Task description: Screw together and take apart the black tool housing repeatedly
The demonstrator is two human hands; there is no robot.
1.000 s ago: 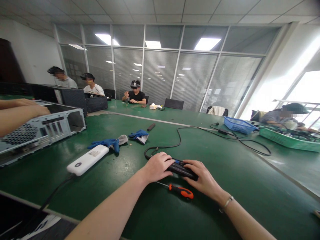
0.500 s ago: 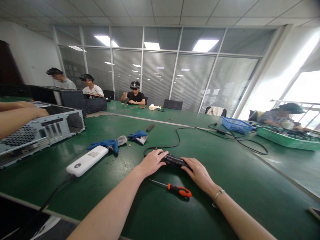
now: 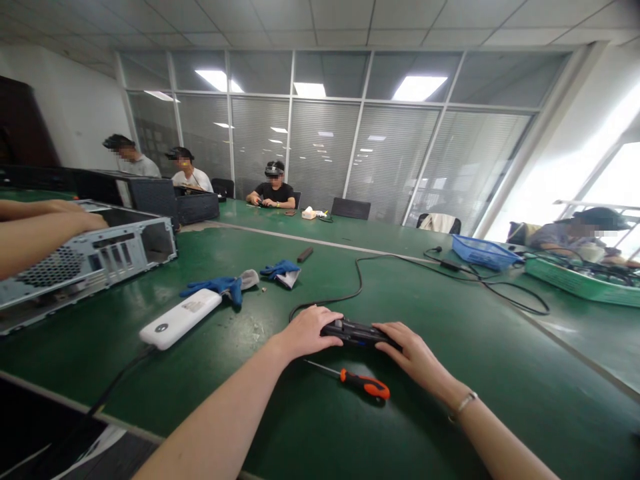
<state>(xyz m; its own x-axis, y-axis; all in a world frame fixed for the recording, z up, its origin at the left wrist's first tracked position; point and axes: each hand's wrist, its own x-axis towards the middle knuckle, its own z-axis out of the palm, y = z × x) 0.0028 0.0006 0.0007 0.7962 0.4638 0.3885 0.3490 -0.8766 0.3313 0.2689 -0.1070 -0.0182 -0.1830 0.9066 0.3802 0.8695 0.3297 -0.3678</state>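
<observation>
A long black device [image 3: 357,333], its exact kind unclear, is gripped at both ends just above the table. My left hand [image 3: 311,331] wraps its left end, thumb on the near side and fingers over the top. Around the right end close the fingers and thumb of my right hand [image 3: 407,345]. A black cable [image 3: 361,280] runs out from behind my left hand, though its join is hidden. Nearer to me, below the device, a screwdriver [image 3: 365,384] with an orange and black handle lies with its tip to the left.
Left of my hands are a white power bank [image 3: 183,319] with a cable and blue-grey gloves [image 3: 283,273]. Another person's hands [image 3: 75,219] rest on an open computer case [image 3: 125,250]. Blue [image 3: 485,253] and green baskets [image 3: 580,279] stand at right. Several people sit around.
The device has tipped slightly between my hands, showing more of its near side with a small blue spot. My view has shifted a little to the left. The seated person opposite has lowered a hand.
</observation>
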